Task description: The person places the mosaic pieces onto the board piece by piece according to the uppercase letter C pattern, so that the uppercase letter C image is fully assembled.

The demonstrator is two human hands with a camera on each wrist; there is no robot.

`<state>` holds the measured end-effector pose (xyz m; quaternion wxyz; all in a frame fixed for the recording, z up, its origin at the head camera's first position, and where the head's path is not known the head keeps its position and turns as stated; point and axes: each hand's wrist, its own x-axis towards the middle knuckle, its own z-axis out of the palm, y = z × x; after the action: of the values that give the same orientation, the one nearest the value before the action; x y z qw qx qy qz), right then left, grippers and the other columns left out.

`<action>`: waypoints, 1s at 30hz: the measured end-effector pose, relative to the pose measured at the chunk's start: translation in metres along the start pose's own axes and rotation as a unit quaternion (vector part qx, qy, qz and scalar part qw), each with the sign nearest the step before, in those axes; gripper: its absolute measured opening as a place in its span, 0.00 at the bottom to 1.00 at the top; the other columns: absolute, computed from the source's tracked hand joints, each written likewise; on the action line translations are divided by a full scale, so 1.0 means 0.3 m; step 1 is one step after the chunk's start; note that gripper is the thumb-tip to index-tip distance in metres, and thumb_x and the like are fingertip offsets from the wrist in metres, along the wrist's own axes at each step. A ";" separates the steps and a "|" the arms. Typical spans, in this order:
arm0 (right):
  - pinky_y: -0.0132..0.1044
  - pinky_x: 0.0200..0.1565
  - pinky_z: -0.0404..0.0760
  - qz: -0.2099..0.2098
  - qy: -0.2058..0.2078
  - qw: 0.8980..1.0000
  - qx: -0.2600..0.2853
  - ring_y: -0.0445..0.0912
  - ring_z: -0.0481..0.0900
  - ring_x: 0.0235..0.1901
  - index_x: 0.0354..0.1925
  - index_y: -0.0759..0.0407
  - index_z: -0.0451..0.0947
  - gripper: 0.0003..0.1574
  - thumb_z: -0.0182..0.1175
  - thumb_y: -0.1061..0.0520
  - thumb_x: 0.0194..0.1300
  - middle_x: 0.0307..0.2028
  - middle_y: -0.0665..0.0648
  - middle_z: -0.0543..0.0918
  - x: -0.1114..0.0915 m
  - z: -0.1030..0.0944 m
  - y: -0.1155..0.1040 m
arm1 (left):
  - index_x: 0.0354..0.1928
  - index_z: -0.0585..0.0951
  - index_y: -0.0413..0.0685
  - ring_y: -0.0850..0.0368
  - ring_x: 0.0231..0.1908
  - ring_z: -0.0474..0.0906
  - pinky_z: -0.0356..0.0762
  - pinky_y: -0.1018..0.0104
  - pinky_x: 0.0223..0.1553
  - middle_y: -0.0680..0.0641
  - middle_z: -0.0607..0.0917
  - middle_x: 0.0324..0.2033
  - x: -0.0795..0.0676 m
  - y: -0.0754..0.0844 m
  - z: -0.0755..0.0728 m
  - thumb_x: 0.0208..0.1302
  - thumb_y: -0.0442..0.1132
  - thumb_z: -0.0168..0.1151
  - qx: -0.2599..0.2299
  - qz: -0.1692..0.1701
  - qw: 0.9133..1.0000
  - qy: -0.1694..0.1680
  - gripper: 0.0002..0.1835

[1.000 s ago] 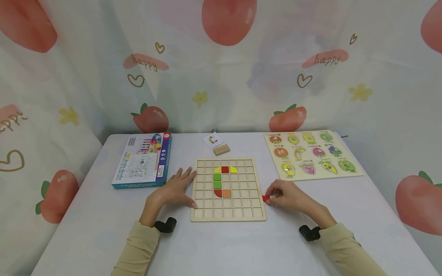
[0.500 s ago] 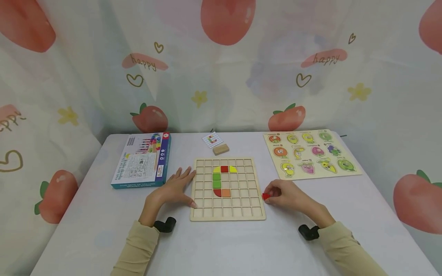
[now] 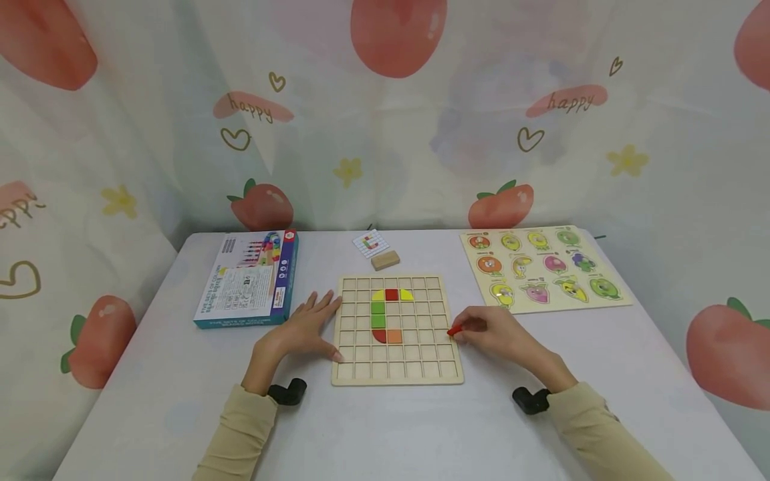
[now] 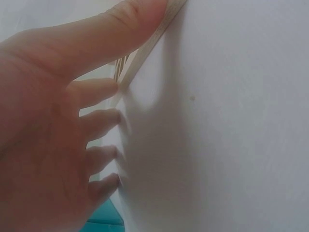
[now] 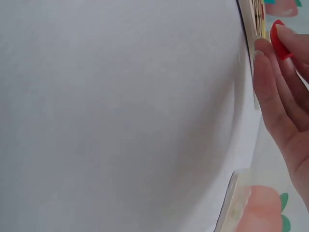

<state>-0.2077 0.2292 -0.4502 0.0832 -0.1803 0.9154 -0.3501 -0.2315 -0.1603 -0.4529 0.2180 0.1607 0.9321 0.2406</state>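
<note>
A square wooden grid board (image 3: 414, 369) lies in the middle of the table. Set in its cells are yellow quarter-rounds (image 3: 406, 295), a red square (image 3: 392, 294), green squares (image 3: 377, 321), a red quarter-round (image 3: 380, 337) and an orange square (image 3: 394, 337). My left hand (image 3: 303, 332) rests at the board's left edge, fingers spread, thumb at the lower edge. Between thumb and fingertips, my right hand (image 3: 496, 334) pinches a small red block (image 3: 454, 330), which overlaps the board's right rim in the head view. In the right wrist view the red block (image 5: 278, 42) has one rounded side.
Behind the board are a small pattern card (image 3: 371, 244) and a wooden block (image 3: 386, 260). A flat box (image 3: 248, 280) lies at the back left, and a fruit puzzle board (image 3: 544, 270) at the back right. Printed cloth (image 3: 397, 133) hangs behind the table.
My right hand has moved slightly left and away from me with the red block, from just beside the board to its right rim. The left hand has stayed in place.
</note>
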 end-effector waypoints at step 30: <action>0.31 0.44 0.83 -0.064 -0.053 0.997 -0.003 0.40 0.79 0.37 0.41 0.55 0.87 0.04 0.67 0.61 0.69 0.37 0.47 0.88 0.145 0.131 -0.145 | 0.82 0.53 0.51 0.38 0.82 0.30 0.35 0.38 0.80 0.44 0.46 0.83 0.000 -0.003 -0.001 0.50 0.54 0.82 -0.005 -0.003 1.000 -0.003 0.63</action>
<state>-0.2251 0.1582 -0.4511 0.1084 -0.2564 0.8975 -0.3421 -0.2319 -0.1612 -0.4530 0.2222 0.1576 0.9307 0.2442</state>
